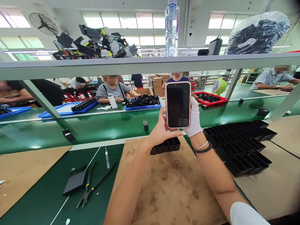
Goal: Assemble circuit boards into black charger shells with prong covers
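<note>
A smartphone [178, 105] with a dark screen and a pink case is held upright in front of me between both hands. My left hand [161, 129] is bare and grips the phone's left and lower edge. My right hand [194, 120] wears a white glove and holds the phone's right edge; a black bead bracelet [202, 150] circles that wrist. Behind and below the phone, a short row of black open boxes [167, 146] is partly hidden by my left hand. They stand on a stained brown cardboard sheet [168, 187].
Pliers [87, 190], a black box [75, 182] and a pen-like tool [107, 157] lie at left. Rows of black open boxes [236, 139] stand right. A shelf [150, 66] crosses above with a water bottle [172, 31]. Beyond the green conveyor [112, 125], people sit by trays of black parts.
</note>
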`<action>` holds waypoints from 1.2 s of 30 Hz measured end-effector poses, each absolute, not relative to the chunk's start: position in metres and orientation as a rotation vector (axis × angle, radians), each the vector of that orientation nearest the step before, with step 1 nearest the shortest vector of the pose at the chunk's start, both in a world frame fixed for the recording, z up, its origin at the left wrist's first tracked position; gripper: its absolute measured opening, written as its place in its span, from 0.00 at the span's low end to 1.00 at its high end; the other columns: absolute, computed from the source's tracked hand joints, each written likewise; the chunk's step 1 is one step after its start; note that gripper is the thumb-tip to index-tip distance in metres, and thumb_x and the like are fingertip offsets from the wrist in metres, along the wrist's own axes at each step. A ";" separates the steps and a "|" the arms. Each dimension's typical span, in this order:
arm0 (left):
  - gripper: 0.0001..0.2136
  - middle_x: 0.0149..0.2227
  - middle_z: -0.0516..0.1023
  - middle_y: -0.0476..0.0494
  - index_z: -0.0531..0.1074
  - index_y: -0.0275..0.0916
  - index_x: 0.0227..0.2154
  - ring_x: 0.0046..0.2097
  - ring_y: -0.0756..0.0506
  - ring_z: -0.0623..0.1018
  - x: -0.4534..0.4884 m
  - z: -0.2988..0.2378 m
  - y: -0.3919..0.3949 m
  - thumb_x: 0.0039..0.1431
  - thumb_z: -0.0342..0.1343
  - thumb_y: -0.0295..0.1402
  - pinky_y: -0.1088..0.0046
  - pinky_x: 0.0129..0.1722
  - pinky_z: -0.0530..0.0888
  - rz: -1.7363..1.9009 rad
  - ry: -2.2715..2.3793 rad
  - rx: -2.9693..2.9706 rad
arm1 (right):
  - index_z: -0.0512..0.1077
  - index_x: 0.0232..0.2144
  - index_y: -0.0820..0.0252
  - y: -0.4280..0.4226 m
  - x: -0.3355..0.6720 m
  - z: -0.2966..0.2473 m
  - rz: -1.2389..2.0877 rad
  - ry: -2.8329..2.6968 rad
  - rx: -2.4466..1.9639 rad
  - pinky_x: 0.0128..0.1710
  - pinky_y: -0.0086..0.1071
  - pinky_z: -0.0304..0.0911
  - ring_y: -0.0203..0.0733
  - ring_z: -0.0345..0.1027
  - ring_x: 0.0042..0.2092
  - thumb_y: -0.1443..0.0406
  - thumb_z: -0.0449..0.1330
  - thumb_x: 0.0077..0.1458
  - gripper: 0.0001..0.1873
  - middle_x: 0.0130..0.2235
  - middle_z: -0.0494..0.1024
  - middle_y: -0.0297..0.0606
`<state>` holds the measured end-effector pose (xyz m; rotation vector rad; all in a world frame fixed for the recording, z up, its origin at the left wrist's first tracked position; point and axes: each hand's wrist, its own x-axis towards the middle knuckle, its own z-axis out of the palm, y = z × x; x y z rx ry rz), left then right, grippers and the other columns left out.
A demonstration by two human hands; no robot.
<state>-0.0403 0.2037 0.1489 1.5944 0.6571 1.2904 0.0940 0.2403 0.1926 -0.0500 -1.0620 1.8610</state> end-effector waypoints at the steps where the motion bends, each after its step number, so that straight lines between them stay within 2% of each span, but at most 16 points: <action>1: 0.67 0.69 0.61 0.33 0.29 0.59 0.72 0.54 0.38 0.82 -0.041 0.149 0.204 0.42 0.78 0.39 0.46 0.57 0.79 1.291 0.674 1.590 | 0.75 0.51 0.60 0.241 0.094 0.192 1.850 -1.074 -0.053 0.51 0.51 0.75 0.50 0.78 0.45 0.42 0.49 0.62 0.33 0.46 0.83 0.46; 6: 0.63 0.71 0.59 0.32 0.32 0.56 0.72 0.57 0.37 0.80 -0.044 0.153 0.202 0.45 0.75 0.32 0.46 0.59 0.78 1.297 0.698 1.577 | 0.73 0.53 0.57 0.244 0.094 0.188 1.794 -1.096 -0.022 0.50 0.52 0.76 0.51 0.78 0.49 0.42 0.50 0.61 0.32 0.47 0.83 0.42; 12: 0.56 0.70 0.62 0.34 0.41 0.52 0.71 0.59 0.38 0.79 -0.046 0.155 0.200 0.47 0.75 0.34 0.49 0.63 0.75 1.284 0.697 1.584 | 0.72 0.54 0.56 0.242 0.092 0.187 1.734 -1.087 -0.110 0.51 0.55 0.74 0.54 0.76 0.53 0.41 0.50 0.59 0.34 0.47 0.83 0.43; 18: 0.59 0.69 0.63 0.34 0.36 0.55 0.72 0.59 0.37 0.79 -0.050 0.152 0.203 0.48 0.75 0.35 0.47 0.64 0.74 1.282 0.711 1.603 | 0.71 0.55 0.54 0.244 0.089 0.188 1.738 -1.159 -0.041 0.51 0.57 0.74 0.55 0.75 0.55 0.39 0.51 0.57 0.35 0.48 0.83 0.42; 25: 0.59 0.66 0.67 0.35 0.38 0.55 0.72 0.60 0.37 0.78 -0.050 0.149 0.205 0.47 0.76 0.39 0.50 0.63 0.75 1.290 0.719 1.601 | 0.73 0.54 0.55 0.245 0.090 0.187 1.754 -1.211 -0.038 0.51 0.54 0.74 0.53 0.76 0.51 0.38 0.49 0.57 0.37 0.48 0.82 0.43; 28: 0.58 0.66 0.67 0.35 0.38 0.54 0.72 0.60 0.37 0.78 -0.050 0.151 0.204 0.48 0.75 0.38 0.49 0.63 0.74 1.283 0.730 1.586 | 0.72 0.55 0.55 0.245 0.090 0.186 1.747 -1.200 -0.050 0.50 0.56 0.74 0.54 0.76 0.52 0.37 0.50 0.56 0.38 0.47 0.82 0.43; 32: 0.53 0.68 0.64 0.35 0.44 0.52 0.70 0.62 0.38 0.76 -0.049 0.155 0.201 0.48 0.74 0.34 0.51 0.64 0.74 1.291 0.710 1.582 | 0.71 0.55 0.55 0.243 0.088 0.187 1.745 -1.137 -0.011 0.51 0.57 0.74 0.56 0.75 0.53 0.41 0.52 0.56 0.35 0.48 0.82 0.44; 36: 0.54 0.71 0.61 0.36 0.43 0.52 0.69 0.64 0.39 0.75 -0.049 0.159 0.199 0.47 0.74 0.29 0.54 0.64 0.73 1.308 0.706 1.582 | 0.72 0.56 0.56 0.240 0.086 0.188 1.732 -1.074 -0.029 0.51 0.57 0.74 0.57 0.76 0.53 0.43 0.52 0.56 0.35 0.48 0.83 0.45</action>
